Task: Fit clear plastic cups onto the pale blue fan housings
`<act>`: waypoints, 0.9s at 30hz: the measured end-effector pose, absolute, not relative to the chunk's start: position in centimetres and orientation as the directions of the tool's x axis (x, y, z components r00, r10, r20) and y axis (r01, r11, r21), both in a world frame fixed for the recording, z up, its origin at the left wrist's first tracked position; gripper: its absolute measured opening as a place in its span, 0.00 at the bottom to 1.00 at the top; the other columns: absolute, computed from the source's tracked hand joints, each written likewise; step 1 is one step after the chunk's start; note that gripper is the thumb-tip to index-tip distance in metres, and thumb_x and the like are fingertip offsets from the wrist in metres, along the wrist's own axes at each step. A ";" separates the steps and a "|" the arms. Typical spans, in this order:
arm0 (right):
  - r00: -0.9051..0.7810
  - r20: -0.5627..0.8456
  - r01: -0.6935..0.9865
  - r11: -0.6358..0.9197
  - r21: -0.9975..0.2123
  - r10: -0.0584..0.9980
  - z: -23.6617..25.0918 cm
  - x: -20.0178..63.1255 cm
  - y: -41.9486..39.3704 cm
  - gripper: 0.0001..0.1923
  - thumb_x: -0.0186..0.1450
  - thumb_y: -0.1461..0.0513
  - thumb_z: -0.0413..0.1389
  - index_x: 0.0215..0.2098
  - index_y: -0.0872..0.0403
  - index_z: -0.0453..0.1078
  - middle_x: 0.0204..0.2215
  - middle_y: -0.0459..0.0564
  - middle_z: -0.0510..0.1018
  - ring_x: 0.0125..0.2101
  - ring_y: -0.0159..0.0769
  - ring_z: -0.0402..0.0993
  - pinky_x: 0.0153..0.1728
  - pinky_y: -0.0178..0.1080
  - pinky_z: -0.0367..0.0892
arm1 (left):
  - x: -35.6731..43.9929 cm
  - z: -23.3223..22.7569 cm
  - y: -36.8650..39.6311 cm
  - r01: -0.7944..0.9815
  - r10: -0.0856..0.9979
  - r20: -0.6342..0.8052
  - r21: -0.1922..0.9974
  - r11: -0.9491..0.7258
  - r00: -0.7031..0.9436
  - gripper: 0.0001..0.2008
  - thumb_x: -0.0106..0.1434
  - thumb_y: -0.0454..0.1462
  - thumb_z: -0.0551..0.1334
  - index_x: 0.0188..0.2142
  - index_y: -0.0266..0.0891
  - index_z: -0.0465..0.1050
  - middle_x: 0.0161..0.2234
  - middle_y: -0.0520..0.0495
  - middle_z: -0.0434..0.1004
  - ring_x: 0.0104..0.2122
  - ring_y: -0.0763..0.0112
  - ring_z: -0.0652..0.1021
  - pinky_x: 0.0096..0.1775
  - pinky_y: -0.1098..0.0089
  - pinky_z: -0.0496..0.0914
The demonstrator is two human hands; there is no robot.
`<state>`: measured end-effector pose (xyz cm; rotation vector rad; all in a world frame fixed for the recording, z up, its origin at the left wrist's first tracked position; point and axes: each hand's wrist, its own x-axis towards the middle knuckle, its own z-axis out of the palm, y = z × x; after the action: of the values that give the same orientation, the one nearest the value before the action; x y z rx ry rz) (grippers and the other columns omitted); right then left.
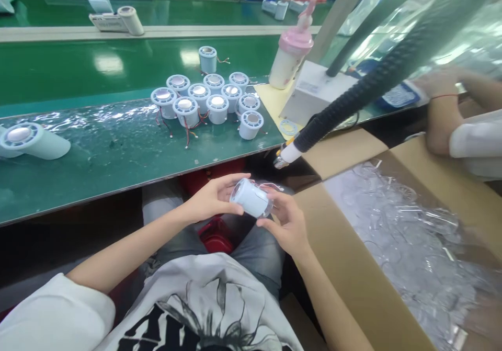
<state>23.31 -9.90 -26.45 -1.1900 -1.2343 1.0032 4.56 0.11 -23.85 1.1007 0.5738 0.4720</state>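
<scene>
Between my two hands, over my lap, is a light blue cylindrical motor housing [251,198] lying tilted on its side, with thin red and white wires at its upper right. My left hand [219,196] grips the left end, thumb below and fingers above. At the other end, my right hand [285,220] holds the housing by its rim, where a clear plastic edge shows. On the bench ahead stand several similar blue housings [198,94] with silver discs in their tops and loose wires.
A black flexible hose [361,97] with a metal-tipped nozzle reaches down near my right hand. To the right, an open cardboard box [337,267] holds clear plastic parts [408,236]. A pink-topped pump bottle [292,53] stands behind a white unit [317,89]. Another person's arm [443,110] is at right.
</scene>
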 end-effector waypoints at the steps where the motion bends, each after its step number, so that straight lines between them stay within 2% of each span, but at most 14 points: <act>1: 0.185 0.147 0.039 0.143 -0.989 0.972 -27.4 23.3 -9.6 0.23 0.54 0.56 0.65 0.45 0.50 0.63 0.51 0.57 0.72 0.53 0.45 0.69 0.48 0.48 0.72 | 5.7 -24.5 0.9 -0.099 0.627 -0.198 0.909 0.405 0.753 0.38 0.46 0.33 0.73 0.56 0.39 0.65 0.54 0.37 0.70 0.53 0.56 0.71 0.53 0.59 0.66; 3: 0.322 0.152 0.006 0.158 -0.987 0.934 -29.1 23.6 -8.7 0.25 0.54 0.54 0.64 0.44 0.50 0.60 0.52 0.59 0.71 0.53 0.45 0.69 0.49 0.49 0.71 | 8.1 -25.7 2.4 -0.143 0.637 -0.197 0.886 0.441 0.745 0.35 0.46 0.35 0.73 0.54 0.35 0.68 0.51 0.37 0.73 0.52 0.57 0.72 0.53 0.60 0.65; 6: 0.427 0.166 0.007 0.180 -0.984 0.889 -30.9 24.2 -7.1 0.27 0.53 0.50 0.63 0.44 0.50 0.57 0.52 0.61 0.69 0.53 0.45 0.69 0.49 0.50 0.70 | 11.0 -26.6 4.4 -0.168 0.627 -0.199 0.863 0.476 0.753 0.33 0.47 0.36 0.72 0.53 0.33 0.69 0.49 0.37 0.75 0.48 0.60 0.75 0.53 0.61 0.64; 12: 0.427 0.193 0.007 0.210 -0.978 0.884 -31.9 24.5 -4.9 0.28 0.53 0.50 0.63 0.44 0.51 0.58 0.52 0.61 0.69 0.52 0.46 0.69 0.49 0.50 0.69 | 11.4 -25.8 6.0 -0.137 0.616 -0.191 0.885 0.444 0.764 0.33 0.48 0.37 0.72 0.54 0.32 0.67 0.48 0.37 0.75 0.48 0.61 0.74 0.52 0.61 0.63; 15: 0.378 0.191 -0.014 0.212 -0.977 0.906 -31.5 24.3 -4.7 0.28 0.52 0.51 0.64 0.44 0.51 0.60 0.51 0.59 0.70 0.52 0.45 0.70 0.49 0.50 0.70 | 10.1 -25.3 5.9 -0.129 0.641 -0.194 0.898 0.421 0.743 0.32 0.47 0.38 0.72 0.52 0.35 0.68 0.49 0.38 0.74 0.48 0.62 0.73 0.52 0.63 0.64; 19: 0.252 0.185 -0.016 0.195 -0.981 0.950 -30.0 24.4 -5.9 0.24 0.51 0.54 0.66 0.42 0.51 0.64 0.49 0.55 0.73 0.51 0.44 0.71 0.49 0.48 0.71 | 7.6 -24.8 4.5 -0.074 0.641 -0.200 0.925 0.374 0.741 0.29 0.46 0.34 0.73 0.48 0.40 0.68 0.51 0.41 0.70 0.49 0.64 0.72 0.49 0.65 0.66; 24: -0.064 0.238 0.221 0.246 -0.944 0.969 -27.0 25.1 -8.9 0.23 0.56 0.60 0.64 0.48 0.49 0.64 0.52 0.52 0.73 0.54 0.43 0.69 0.52 0.45 0.69 | 4.4 -23.5 1.2 0.030 0.491 -0.149 0.970 0.242 0.858 0.29 0.53 0.31 0.68 0.53 0.47 0.63 0.56 0.44 0.65 0.50 0.65 0.71 0.49 0.64 0.68; 27: -0.147 0.232 0.335 0.270 -0.903 0.961 -25.2 25.4 -10.2 0.22 0.57 0.60 0.63 0.49 0.49 0.64 0.50 0.52 0.74 0.52 0.43 0.71 0.52 0.45 0.69 | 3.6 -22.3 -0.3 0.064 0.454 -0.142 0.981 0.182 0.880 0.31 0.54 0.31 0.68 0.56 0.48 0.63 0.58 0.44 0.63 0.54 0.63 0.69 0.53 0.63 0.65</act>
<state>25.37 -10.15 -25.20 -1.2092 -1.6588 0.8938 3.58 -0.33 -22.33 1.3724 0.4538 0.2887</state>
